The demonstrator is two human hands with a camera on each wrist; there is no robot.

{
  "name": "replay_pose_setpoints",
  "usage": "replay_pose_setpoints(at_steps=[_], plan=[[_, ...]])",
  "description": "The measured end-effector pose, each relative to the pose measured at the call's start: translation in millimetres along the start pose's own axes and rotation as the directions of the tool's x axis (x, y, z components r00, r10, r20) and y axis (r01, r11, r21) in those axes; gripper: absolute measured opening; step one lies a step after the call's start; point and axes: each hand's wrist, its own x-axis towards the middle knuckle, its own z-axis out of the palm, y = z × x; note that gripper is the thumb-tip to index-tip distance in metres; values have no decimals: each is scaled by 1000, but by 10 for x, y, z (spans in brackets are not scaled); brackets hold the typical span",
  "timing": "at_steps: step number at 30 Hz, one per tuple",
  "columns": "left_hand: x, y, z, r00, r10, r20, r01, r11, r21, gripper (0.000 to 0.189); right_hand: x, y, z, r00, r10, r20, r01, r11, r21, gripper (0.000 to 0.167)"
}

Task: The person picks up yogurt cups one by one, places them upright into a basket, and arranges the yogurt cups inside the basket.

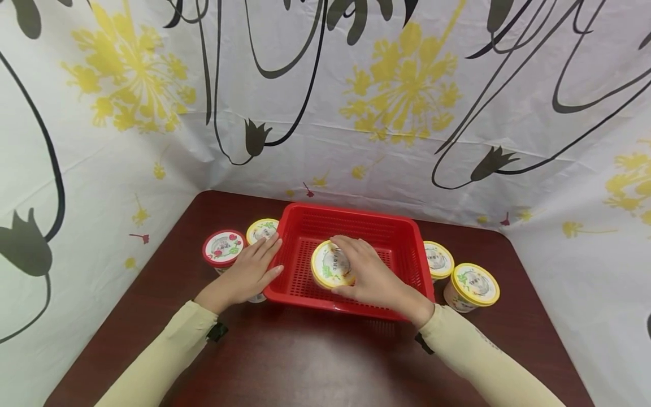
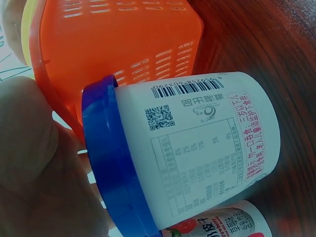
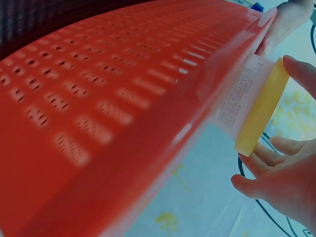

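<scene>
Basket (image 1: pixel 351 226) in red plastic sits on the dark desk (image 1: pixel 315 356), closer to its far edge than its near one; right hand (image 1: pixel 378 280) has fingers and thumb round the lid of a yellow-lidded tub (image 1: pixel 328 265), which is inside the rim as seen from the head view, though honestly I can't tell if its base touches bottom; left hand (image 1: pixel 244 277) is apart from the right, at the basket's left rim, fingers pretty much straight, thumb spread; left wrist cam shows a blue-lidded tub (image 2: pixel 197 148) right by that palm, outside the basket wall; toward the desk's left edge there's a red-lidded tub (image 1: pixel 222 247), with a second yellow one (image 1: pixel 261 228) beside it; a third yellow one (image 1: pixel 438 259) sits just right of the basket, and a fourth yellow one (image 1: pixel 473 287) is nearer the desk's right edge.
</scene>
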Motion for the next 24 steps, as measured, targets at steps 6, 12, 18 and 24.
replay_pose_setpoints(at_steps=[6,12,18,24], plan=[[-7,9,0,1000,-7,-4,7,1000,1,79,87,-59,85,999,7,50,-9,999,33,97],[-9,14,-2,1000,-9,-2,9,1000,0,78,146,-81,189,996,2,86,-7,999,52,97],[-5,8,-8,1000,-9,4,9,1000,8,78,205,-97,273,993,11,118,-18,998,55,98],[-3,-7,0,1000,-9,0,9,1000,-7,79,263,-99,353,992,-8,128,4,999,33,97]])
